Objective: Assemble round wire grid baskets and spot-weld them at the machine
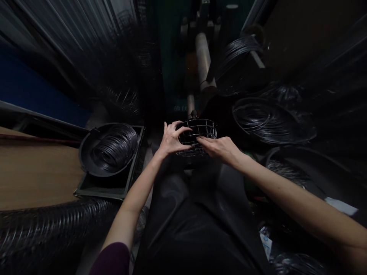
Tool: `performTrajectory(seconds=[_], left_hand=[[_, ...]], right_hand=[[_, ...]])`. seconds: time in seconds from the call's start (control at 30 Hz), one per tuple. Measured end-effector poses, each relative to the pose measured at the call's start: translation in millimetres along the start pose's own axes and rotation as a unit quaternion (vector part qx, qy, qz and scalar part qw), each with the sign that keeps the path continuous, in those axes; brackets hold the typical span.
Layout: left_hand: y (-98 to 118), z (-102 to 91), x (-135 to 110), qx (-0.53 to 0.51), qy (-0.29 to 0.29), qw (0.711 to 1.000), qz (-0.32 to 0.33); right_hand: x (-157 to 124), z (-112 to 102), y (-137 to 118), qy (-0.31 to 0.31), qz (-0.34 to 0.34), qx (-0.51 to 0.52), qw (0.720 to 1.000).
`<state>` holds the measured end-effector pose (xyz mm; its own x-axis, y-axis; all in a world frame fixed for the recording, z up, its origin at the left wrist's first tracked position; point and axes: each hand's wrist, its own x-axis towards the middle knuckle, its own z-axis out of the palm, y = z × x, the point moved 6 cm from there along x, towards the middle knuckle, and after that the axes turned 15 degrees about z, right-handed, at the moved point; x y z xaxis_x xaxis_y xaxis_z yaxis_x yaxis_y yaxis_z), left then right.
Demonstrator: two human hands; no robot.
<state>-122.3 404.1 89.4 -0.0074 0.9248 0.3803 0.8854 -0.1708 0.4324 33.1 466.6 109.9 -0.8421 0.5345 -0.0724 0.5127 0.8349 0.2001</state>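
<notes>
A small round wire cage (200, 131) made of rings and ribs sits in front of me, over my dark-clad lap. My left hand (171, 138) grips its left side with curled fingers. My right hand (219, 148) lies against its front right, fingers pressed on the wires. Both arms reach forward from the bottom of the view.
A black round pan (88, 152) holding stacked wire rings rests in a square tray on a wooden bench at left. A long coil of rings (51, 225) lies at lower left. More ring bundles (269, 120) lie at right. A pale roller (204, 61) stands ahead.
</notes>
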Motion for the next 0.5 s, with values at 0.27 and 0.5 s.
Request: performTrajectory(seconds=[0.27,0.5], left_hand=[[-4,1.8,15,0.001,0.008,1.0,0.01],[-11,-2.4,24,-0.004,0.007,1.0,0.007]], right_hand=[[10,-9,7,0.02,0.009,0.0,1.0],[21,-15,10,0.023,0.019,-0.002,1.0]])
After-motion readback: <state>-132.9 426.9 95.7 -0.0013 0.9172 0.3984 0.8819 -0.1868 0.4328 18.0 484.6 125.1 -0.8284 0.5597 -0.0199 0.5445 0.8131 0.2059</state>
